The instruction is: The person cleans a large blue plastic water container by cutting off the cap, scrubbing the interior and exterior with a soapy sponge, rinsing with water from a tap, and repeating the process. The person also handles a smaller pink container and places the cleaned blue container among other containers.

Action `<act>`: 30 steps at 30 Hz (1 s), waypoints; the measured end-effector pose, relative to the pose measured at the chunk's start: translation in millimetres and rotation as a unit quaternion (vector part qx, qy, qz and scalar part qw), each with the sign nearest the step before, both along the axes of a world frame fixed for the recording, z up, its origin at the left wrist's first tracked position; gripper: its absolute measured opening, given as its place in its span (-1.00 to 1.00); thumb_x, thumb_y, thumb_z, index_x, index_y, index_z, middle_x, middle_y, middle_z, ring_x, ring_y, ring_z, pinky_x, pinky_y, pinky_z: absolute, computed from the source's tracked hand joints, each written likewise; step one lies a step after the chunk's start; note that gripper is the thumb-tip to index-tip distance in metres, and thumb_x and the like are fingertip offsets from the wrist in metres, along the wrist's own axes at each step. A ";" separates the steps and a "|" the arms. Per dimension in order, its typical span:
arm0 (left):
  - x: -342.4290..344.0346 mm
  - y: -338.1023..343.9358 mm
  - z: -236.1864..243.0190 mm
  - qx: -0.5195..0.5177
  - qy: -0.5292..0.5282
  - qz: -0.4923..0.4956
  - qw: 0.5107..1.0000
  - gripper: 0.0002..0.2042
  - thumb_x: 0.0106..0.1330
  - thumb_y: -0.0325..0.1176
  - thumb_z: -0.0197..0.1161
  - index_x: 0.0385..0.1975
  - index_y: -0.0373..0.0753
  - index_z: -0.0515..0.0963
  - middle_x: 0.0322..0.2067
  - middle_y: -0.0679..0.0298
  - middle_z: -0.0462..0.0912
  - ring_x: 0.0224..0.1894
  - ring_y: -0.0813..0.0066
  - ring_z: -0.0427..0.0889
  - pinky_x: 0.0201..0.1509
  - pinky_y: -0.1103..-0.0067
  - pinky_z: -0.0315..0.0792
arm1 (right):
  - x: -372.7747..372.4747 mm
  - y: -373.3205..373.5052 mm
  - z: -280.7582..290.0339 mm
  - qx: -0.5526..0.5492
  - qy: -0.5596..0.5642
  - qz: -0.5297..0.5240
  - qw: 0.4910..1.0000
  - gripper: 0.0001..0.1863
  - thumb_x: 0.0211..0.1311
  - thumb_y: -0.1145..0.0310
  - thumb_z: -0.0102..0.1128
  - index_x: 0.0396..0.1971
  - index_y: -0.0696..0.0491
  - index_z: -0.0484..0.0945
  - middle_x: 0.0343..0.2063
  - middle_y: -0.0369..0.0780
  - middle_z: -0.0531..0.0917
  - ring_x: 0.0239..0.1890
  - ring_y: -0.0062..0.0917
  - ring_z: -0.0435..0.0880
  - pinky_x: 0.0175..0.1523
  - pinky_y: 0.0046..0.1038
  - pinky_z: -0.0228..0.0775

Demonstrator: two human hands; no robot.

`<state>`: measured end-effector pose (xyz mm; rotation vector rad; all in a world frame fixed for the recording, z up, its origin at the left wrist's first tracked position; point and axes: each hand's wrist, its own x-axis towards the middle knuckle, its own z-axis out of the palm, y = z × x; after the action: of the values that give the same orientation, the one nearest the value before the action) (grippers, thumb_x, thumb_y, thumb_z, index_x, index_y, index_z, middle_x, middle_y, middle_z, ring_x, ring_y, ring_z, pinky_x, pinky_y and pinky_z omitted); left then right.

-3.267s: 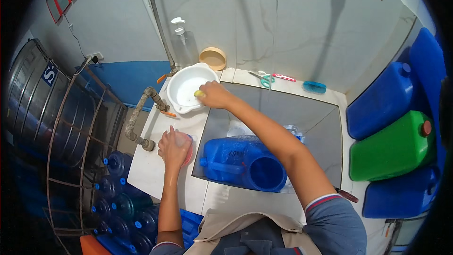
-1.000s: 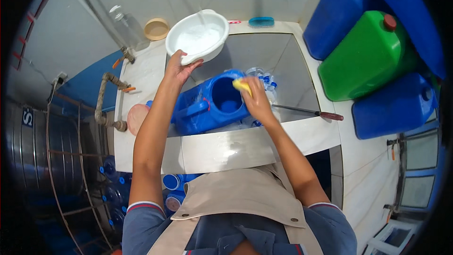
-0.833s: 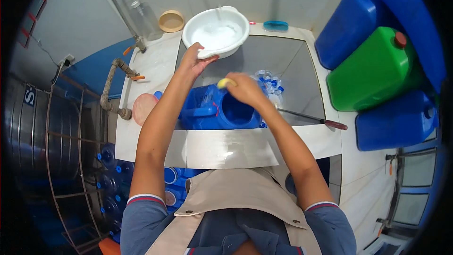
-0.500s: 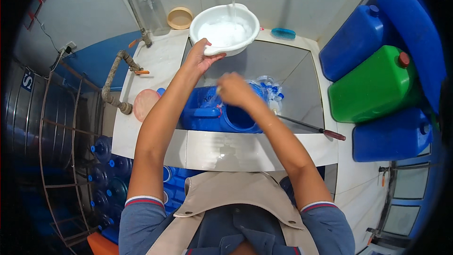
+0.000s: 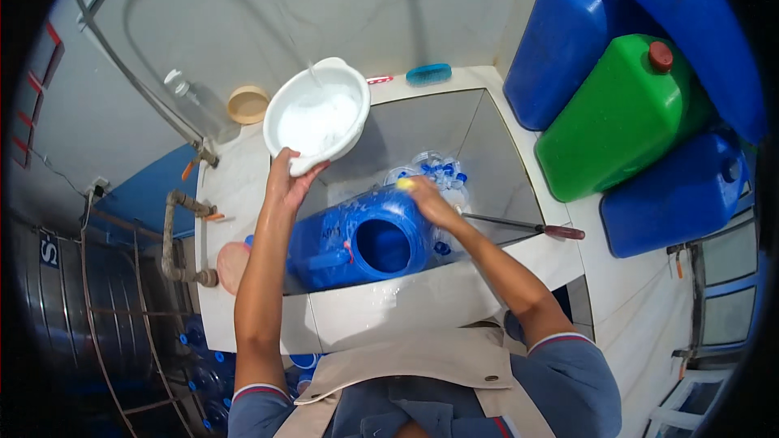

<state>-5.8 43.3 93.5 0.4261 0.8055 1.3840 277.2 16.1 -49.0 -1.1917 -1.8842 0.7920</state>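
Observation:
My left hand (image 5: 294, 182) grips the near rim of a white plastic basin (image 5: 350, 85) and tilts it a little. Foamy water lies in the basin, and a thin stream of water falls into it. Below, a blue plastic jug (image 5: 324, 231) lies on its side in the sink, its round opening toward me and foam along its top. My right hand (image 5: 432, 204) is closed on a yellow sponge (image 5: 405, 184) at the jug's upper right edge. Behind that hand, small clear bottles with blue caps (image 5: 442, 166) lie in the sink.
Blue and green jerrycans (image 5: 613, 118) stand along the right counter. A rod with a red-brown handle (image 5: 560, 232) rests across the sink's right edge. At the back are a blue brush (image 5: 428, 74), a tan round dish (image 5: 248, 104) and a pump bottle (image 5: 203, 109). Pipes with taps (image 5: 174, 235) rise at left.
My right hand has come down from above the jug to its upper right edge, where the yellow sponge now shows. The basin leans more in my left hand. The whole view has shifted.

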 end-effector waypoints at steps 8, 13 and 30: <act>13.1 9.5 -19.1 -0.047 -0.050 0.014 0.998 -0.33 0.00 -0.52 0.04 0.18 -0.50 -0.01 0.13 -0.22 0.22 0.14 -0.26 0.32 0.15 -0.02 0.39 | -49.9 59.5 31.5 -0.240 0.006 0.248 0.938 -0.68 0.10 0.29 -0.01 -0.22 0.12 0.58 -0.26 -0.11 0.63 -0.17 -0.35 0.58 -0.04 -0.40 0.35; 5.8 3.6 -35.0 -0.076 0.027 0.033 0.996 -0.40 0.04 -0.48 0.06 0.13 -0.51 0.08 0.06 -0.18 0.31 0.06 -0.16 0.44 0.06 0.07 0.49 | -43.2 80.9 24.9 -0.238 -0.130 0.164 0.948 -0.66 0.02 0.28 0.01 -0.25 0.13 0.61 -0.33 -0.01 0.65 -0.27 -0.19 0.63 -0.12 -0.29 0.43; 28.0 -15.2 -60.2 -0.073 -0.011 0.034 0.997 -0.44 0.02 -0.50 0.08 0.11 -0.43 0.18 0.07 -0.13 0.32 0.12 -0.12 0.39 0.15 0.05 0.40 | -141.8 140.3 69.1 0.139 -0.420 0.145 0.885 -0.69 0.08 0.33 0.08 -0.14 -0.06 0.60 -0.05 -0.14 0.56 0.04 -0.27 0.52 0.07 -0.24 0.39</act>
<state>22.2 28.0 33.3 0.2721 0.9045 1.3799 135.4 156.4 20.1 -1.1709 -2.8167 0.0934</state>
